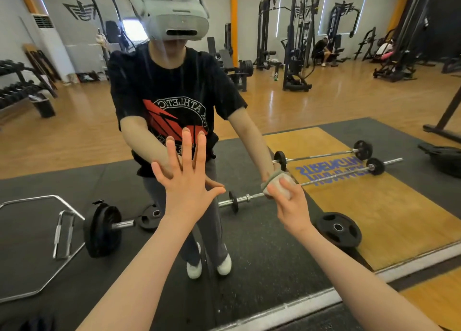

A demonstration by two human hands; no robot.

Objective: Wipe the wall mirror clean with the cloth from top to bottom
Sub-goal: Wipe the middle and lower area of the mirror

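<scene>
1. Wiping the wall mirror (324,101) low down, by the look of it. Right hand (293,209) wrapped round a balled-up cloth (278,187), fingers curled over it, wad pushed against the glass.
2. Left hand (189,178) flat and splayed on the glass, fingers straight, holding nothing. Sits off to the left of the grip and a touch higher. Probably just bracing.
3. Step in hand, best guess: lower stretch of a top-to-bottom pass, since the grip is well down the pane, with lots of glass above it.
4. Next move probably calls for dragging the wad straight down from the grip toward the bottom frame (311,303), keeping pressure even, then shifting sideways for a fresh strip.
5. Hard to make out: faint vertical streaks (163,53) above and left of the grip, could be smears or wet trails, can't tell which.
6. Hidden: cloth face against the glass, so no idea how dirty. Mirror's top and side edges cut off.
</scene>
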